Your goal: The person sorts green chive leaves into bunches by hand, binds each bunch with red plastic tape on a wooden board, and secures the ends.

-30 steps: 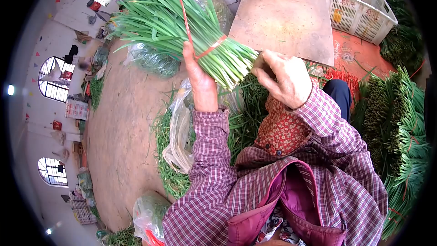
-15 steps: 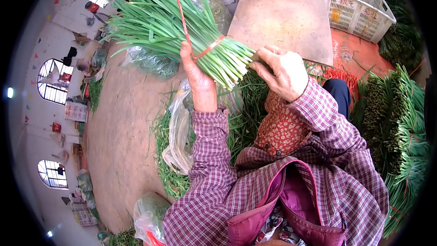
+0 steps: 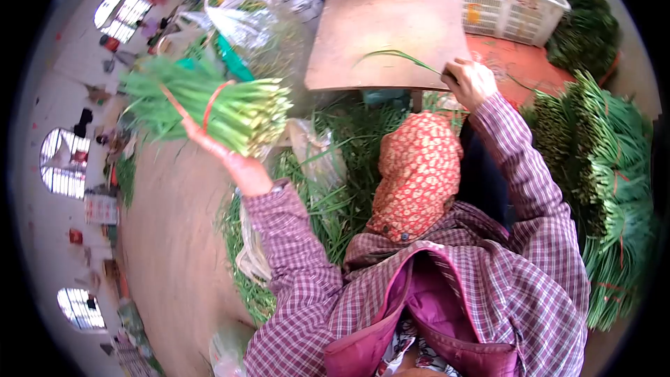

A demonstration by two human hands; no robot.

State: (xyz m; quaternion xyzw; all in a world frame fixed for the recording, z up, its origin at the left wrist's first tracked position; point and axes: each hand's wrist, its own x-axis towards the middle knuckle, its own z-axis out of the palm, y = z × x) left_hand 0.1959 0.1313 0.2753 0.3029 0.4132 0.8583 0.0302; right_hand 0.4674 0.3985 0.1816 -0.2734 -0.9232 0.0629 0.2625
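Observation:
My left hand [image 3: 227, 158] grips a bundle of garlic chives [image 3: 246, 113], tied with red bands, out at the left. Its pale cut ends point right and its green leaves, smeared by motion, spread left. In my right hand [image 3: 472, 82], closed in a pinch, is a single loose chive leaf [image 3: 410, 58]. The leaf stretches leftward above the front part of a wooden board [image 3: 387, 28]. Most of the left fingers are hidden behind the bundle.
A white plastic crate [image 3: 513, 17] stands beyond the board on a red surface. Stacked chive bundles [image 3: 614, 188] line the right side. Loose leaves [image 3: 349, 139] and a clear plastic bag [image 3: 314, 153] lie before me, left of my red patterned knee [image 3: 419, 174].
My left hand has swung left with the bundle. My right hand has moved away from the cut ends, up and right, and now a single leaf shows in it. The view has shifted.

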